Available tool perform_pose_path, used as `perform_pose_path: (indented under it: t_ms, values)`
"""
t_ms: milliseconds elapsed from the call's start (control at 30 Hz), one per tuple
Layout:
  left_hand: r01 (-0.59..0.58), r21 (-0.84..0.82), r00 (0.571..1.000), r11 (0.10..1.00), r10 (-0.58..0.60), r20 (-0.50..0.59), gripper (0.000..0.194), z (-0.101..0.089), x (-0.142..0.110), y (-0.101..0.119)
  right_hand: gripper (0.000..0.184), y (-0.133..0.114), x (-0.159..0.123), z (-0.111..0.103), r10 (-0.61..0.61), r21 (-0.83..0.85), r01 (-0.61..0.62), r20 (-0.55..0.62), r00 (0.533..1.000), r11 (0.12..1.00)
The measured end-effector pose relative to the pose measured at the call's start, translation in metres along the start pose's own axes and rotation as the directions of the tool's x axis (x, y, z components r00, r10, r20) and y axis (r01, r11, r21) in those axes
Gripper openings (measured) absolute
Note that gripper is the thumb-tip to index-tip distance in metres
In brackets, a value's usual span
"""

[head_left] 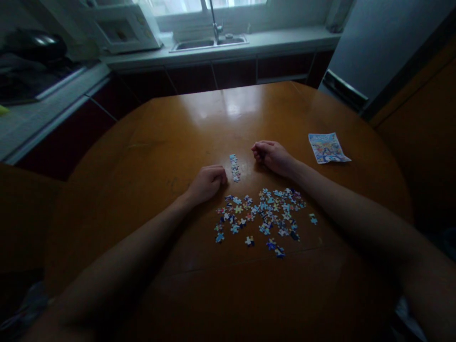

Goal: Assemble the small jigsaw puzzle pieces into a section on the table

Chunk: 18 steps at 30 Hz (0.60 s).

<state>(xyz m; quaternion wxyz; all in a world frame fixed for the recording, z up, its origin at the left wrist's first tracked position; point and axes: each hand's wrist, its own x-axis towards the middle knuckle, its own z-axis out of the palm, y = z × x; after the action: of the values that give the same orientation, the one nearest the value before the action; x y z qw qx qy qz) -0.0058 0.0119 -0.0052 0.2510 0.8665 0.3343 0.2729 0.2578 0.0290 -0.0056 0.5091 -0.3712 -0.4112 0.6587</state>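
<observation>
My left hand (210, 182) rests on the table as a loose fist, just left of a narrow assembled strip of jigsaw pieces (234, 168). No piece shows in its curled fingers. To the right of the strip, my right hand (271, 156) lies on its side with fingers curled inward, apart from the strip; nothing shows between them. Closer to me, a spread of loose jigsaw pieces (270, 211) in light blue, white, yellow and dark blue lies between my forearms. A pair of pieces (313, 219) sits off to the right, near my right forearm.
A creased, colourful picture sheet (328, 148) lies on the wooden table (199, 128), beyond my right forearm. Behind the table is a counter with a sink (210, 44) and a microwave (123, 28). A refrigerator (384, 42) stands at the right, a stove (39, 76) at the left.
</observation>
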Motion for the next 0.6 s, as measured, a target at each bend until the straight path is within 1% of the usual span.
perform_pose_path:
  t_ms: [200,400,500,600]
  values:
    - [-0.001,-0.010,1.000,1.000,0.001,-0.002,0.021,0.0007,-0.0002,0.0016,0.017,-0.0019,-0.0020,0.0015,0.003,-0.029,-0.004,-0.022,1.000,1.000]
    - [0.007,-0.021,1.000,1.000,-0.007,-0.001,0.021,0.0015,0.0003,0.0032,0.017,-0.0007,-0.0023,-0.0003,-0.001,-0.045,0.001,-0.009,1.000,0.999]
    - [0.018,-0.027,1.000,0.999,-0.018,0.010,0.021,0.0020,0.0002,0.0031,0.017,0.0019,-0.0030,0.0003,-0.030,-0.124,0.028,-0.012,0.999,0.992]
    - [0.034,-0.028,0.999,0.999,-0.034,0.010,0.021,0.0027,-0.0001,0.0029,0.019,0.0050,-0.0049,0.0029,-0.077,-0.267,0.074,-0.002,0.997,0.961]
